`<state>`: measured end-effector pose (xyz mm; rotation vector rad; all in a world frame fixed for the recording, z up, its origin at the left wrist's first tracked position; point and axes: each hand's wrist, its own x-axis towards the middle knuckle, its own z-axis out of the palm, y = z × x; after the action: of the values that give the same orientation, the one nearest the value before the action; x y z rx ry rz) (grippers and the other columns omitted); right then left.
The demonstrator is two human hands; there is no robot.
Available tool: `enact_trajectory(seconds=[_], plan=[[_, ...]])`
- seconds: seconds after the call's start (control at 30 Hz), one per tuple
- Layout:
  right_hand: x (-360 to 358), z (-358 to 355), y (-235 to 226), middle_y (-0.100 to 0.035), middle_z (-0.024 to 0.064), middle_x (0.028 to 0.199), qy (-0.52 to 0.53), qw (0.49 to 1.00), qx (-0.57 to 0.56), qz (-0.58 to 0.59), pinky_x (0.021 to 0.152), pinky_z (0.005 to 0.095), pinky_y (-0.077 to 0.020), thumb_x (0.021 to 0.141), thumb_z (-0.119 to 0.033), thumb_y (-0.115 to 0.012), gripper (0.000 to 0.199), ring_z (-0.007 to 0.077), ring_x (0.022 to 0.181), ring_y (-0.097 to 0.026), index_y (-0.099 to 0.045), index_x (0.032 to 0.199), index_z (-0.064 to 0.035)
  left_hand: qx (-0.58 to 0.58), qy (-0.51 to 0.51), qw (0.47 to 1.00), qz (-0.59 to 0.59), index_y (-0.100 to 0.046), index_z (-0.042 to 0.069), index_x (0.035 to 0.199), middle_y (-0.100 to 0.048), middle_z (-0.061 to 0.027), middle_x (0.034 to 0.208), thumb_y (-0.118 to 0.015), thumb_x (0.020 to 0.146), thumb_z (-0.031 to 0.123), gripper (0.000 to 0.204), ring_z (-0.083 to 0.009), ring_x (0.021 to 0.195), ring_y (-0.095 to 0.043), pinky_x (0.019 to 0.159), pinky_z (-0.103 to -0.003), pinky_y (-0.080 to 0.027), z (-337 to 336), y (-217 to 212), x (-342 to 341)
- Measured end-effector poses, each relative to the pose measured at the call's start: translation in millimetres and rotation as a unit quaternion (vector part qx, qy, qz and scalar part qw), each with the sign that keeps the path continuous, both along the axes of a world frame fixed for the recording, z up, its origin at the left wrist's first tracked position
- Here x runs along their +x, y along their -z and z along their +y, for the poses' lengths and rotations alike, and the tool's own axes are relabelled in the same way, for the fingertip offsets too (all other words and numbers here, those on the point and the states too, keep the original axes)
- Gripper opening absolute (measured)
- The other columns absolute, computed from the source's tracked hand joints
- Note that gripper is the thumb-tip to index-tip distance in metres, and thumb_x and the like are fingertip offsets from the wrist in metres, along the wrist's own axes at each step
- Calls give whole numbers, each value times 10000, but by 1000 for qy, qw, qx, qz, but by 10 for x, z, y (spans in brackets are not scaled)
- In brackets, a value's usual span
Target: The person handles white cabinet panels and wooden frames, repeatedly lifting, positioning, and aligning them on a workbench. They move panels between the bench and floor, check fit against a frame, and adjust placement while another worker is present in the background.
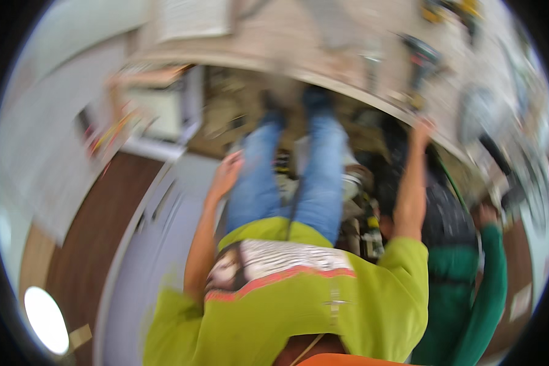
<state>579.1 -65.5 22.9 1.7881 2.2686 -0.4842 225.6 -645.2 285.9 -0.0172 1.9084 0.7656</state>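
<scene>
The picture is blurred by motion. I look down my own lime green shirt (299, 305) and blue jeans (293, 177) to my dark shoes. My left hand (226, 174) hangs beside my left thigh, fingers loose, holding nothing. My right hand (421, 129) is stretched forward to the curved edge of a light workbench (323, 73), close to a dark power drill (422, 58). Blur hides whether it grips anything.
Another person in a dark green sleeve (491, 274) stands at my right, a hand (487, 213) raised toward the bench. Tools lie scattered on the bench at the right. A white cabinet (158, 110) stands at the left, beside a brown panel (97, 213) and a round white lamp (46, 320).
</scene>
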Motion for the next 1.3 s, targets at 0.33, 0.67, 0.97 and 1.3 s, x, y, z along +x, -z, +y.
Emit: enact_trajectory(seconds=[0.33,0.67,0.97,1.3], plan=[[-747,305,-143,-569,105,1193,255,903,-235,253,846,471,-577,894,-289,-675,614,265,1088,-597,-362,1392,-112,-82,-97,990,-61,-545,10,1339,-641,-156,1236,-548,1010,265,416,-210,1149,-607,1002,-320,-451,-1061,282,442],[-1343,-328,-798,-658,220,943,-31,996,46,68,829,396,-495,780,-410,-806,638,306,865,-638,-560,1101,83,-106,-135,983,-69,-560,50,1319,-660,-143,1200,-549,1003,291,398,-207,1076,-634,943,-336,-482,-690,35,390],[-1050,-118,-1450,-579,145,988,160,883,193,397,747,411,-534,888,-423,-726,548,251,863,-575,-487,1083,30,15,-271,961,-42,-538,10,1338,-635,-165,1236,-512,1025,313,438,-220,1089,-625,964,-330,-467,-1080,438,1077],[-2071,-1094,-2223,-649,96,1020,220,825,-207,477,688,379,-603,906,-344,-698,392,202,887,-663,-544,1126,-60,-46,-207,977,22,-596,27,1275,-672,-140,1174,-549,1005,280,373,-214,1090,-633,947,-316,-472,-1155,246,1517]])
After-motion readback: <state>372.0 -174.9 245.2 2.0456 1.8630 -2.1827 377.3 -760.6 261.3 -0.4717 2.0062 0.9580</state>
